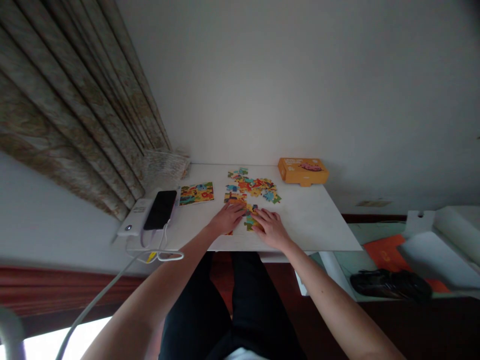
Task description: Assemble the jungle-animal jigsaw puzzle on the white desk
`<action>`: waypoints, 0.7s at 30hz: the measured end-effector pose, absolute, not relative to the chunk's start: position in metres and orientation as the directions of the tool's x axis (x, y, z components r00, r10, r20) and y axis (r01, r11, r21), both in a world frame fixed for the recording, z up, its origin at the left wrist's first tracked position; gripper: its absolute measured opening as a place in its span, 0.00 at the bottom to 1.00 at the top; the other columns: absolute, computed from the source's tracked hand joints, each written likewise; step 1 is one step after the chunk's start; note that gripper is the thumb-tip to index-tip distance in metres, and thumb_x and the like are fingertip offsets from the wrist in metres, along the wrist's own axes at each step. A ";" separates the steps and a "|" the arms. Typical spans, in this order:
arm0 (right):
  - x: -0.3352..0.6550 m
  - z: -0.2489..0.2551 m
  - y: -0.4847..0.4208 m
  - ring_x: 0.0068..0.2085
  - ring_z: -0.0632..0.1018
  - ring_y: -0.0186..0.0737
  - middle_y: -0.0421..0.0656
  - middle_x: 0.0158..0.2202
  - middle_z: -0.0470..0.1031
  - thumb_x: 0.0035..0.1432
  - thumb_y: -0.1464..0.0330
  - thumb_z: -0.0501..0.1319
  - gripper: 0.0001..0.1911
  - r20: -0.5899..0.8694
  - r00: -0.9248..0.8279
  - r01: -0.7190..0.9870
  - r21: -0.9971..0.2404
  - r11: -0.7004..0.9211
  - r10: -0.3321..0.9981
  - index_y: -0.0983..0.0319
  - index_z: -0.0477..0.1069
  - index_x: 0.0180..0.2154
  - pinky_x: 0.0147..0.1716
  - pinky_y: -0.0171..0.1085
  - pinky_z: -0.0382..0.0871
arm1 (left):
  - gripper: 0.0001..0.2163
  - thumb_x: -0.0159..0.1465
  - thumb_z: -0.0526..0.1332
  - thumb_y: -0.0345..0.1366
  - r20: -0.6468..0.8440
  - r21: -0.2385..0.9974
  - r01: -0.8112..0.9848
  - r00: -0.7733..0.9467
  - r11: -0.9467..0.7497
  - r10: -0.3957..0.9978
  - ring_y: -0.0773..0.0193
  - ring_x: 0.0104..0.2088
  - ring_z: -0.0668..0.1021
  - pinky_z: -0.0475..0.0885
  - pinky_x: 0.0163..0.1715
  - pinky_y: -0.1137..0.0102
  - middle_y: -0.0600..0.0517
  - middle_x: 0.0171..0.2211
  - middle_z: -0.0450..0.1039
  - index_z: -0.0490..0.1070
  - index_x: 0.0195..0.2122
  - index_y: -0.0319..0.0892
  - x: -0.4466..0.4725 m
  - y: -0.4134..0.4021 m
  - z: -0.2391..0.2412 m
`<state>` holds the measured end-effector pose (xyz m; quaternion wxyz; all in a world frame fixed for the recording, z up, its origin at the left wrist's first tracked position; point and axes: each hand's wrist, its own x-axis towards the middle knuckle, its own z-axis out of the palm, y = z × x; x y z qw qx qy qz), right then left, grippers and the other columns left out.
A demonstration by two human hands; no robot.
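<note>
A partly joined jigsaw puzzle (235, 197) lies near the front of the white table. My left hand (228, 218) rests on its lower left part, palm down, with fingers stretched out over the pieces. At the right side of the joined part, my right hand (273, 229) has its thumb and fingers around a green and yellow puzzle piece (249, 223). The fingers partly cover that piece. Just beyond both hands is a heap of loose puzzle pieces (258, 186) in mixed colours. To the left lies a colourful picture card (197, 193) with animals.
An orange box (303, 171) stands at the table's back right. At the left are a black phone (160, 210), a white box (135, 218), a cable (170, 257) and clear bubble wrap (165, 167). A dark shoe (390, 284) sits on a low glass shelf at right.
</note>
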<state>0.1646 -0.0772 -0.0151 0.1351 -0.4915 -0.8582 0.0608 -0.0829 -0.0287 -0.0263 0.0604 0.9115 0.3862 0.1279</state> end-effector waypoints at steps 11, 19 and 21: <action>0.164 -0.010 -0.079 0.67 0.66 0.56 0.48 0.68 0.66 0.70 0.57 0.56 0.24 0.142 -0.490 0.825 -0.242 0.510 0.860 0.54 0.68 0.64 0.61 0.57 0.59 | 0.20 0.73 0.50 0.36 0.198 0.277 0.668 0.664 -0.691 0.721 0.55 0.68 0.67 0.64 0.67 0.55 0.42 0.68 0.65 0.65 0.65 0.41 -0.081 -0.037 -0.036; 0.163 -0.013 -0.078 0.67 0.66 0.55 0.46 0.69 0.65 0.72 0.58 0.53 0.23 0.156 -0.488 0.827 -0.233 0.512 0.859 0.54 0.68 0.64 0.61 0.56 0.60 | 0.21 0.71 0.54 0.36 0.250 0.338 0.676 0.606 -0.655 0.755 0.54 0.68 0.67 0.63 0.68 0.54 0.40 0.67 0.65 0.66 0.64 0.40 -0.075 -0.048 -0.033; 0.162 -0.013 -0.078 0.67 0.66 0.55 0.47 0.68 0.65 0.72 0.58 0.54 0.23 0.165 -0.485 0.825 -0.239 0.512 0.859 0.54 0.68 0.64 0.61 0.57 0.60 | 0.21 0.71 0.55 0.37 0.244 0.314 0.693 0.602 -0.649 0.760 0.53 0.68 0.67 0.63 0.68 0.53 0.41 0.67 0.65 0.67 0.64 0.42 -0.073 -0.052 -0.030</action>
